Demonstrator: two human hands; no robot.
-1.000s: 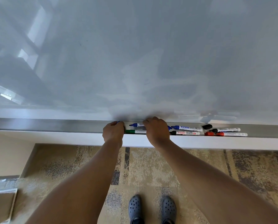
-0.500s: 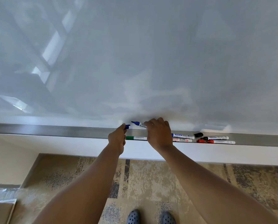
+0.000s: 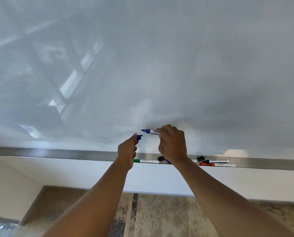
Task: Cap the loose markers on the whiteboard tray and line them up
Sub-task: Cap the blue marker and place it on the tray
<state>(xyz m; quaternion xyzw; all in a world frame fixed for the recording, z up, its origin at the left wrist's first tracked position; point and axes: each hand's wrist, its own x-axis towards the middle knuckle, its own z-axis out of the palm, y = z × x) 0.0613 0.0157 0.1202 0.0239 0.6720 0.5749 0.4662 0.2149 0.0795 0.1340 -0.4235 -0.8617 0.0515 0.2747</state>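
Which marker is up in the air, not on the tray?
The blue marker. The right hand holds it above the tray, tip bare, while the green marker and the others lie on the tray.

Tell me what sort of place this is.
Probably an office or meeting room, or perhaps a classroom: a large wall-mounted whiteboard over a metal marker tray holding dry-erase markers, and patterned commercial-style carpet underfoot.

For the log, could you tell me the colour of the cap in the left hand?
Blue cap, head view.
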